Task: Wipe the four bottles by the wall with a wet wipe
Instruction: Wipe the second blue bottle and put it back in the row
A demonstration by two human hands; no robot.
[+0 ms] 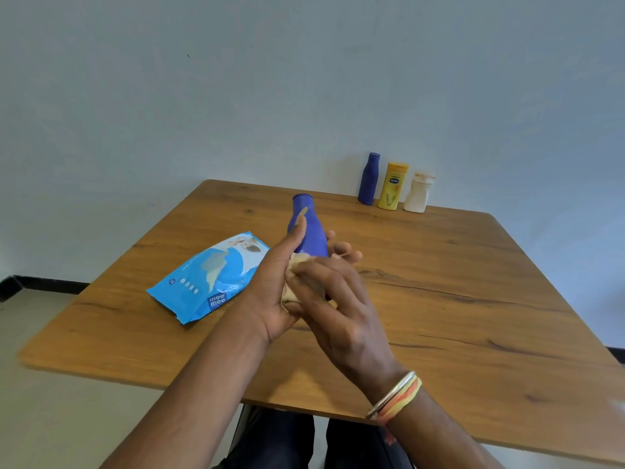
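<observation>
One blue bottle [309, 231] in left hand [270, 289], wet wipe [297, 263] under right hand [345, 316].

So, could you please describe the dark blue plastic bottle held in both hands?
The dark blue plastic bottle looks matte, with a matching cap, narrow neck and wider body. It is held above the wooden table, tilted with its cap toward the wall. The left hand grips its body; the right hand holds a pale wet wipe round its lower part.
</observation>
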